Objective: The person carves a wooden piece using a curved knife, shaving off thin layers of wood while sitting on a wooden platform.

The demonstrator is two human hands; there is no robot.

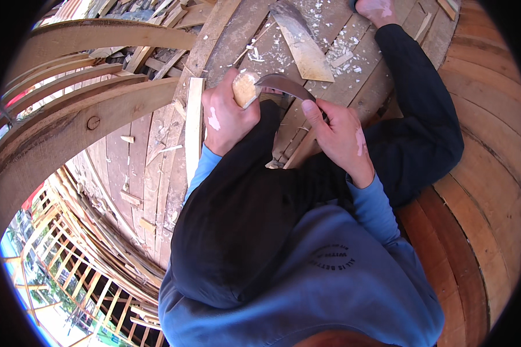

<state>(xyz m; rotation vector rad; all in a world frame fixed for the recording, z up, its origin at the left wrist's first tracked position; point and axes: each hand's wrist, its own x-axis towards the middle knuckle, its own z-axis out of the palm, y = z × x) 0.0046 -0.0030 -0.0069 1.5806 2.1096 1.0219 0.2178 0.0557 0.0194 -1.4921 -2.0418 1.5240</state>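
Note:
My left hand point(228, 115) is closed around a piece of wood point(246, 91), whose pale, roughly rounded end faces up. The rest of that wood is hidden by my fingers and leg. In my right hand point(342, 132) is a curved knife point(286, 85), gripped by its handle with the thumb along the back of the blade. The blade arcs leftward, and its tip is at the edge of the wood's pale end; whether it touches cannot be told. Both hands are in front of my bent, dark-trousered legs point(231, 231).
Plank flooring point(150, 168) carries pale shavings point(344, 55) and a wide offcut board point(304, 49). A light wooden strip point(194, 127) lies beside my left wrist. Curved timber ribs point(93, 118) rise at the left. A curved plank wall point(480, 173) stands at the right.

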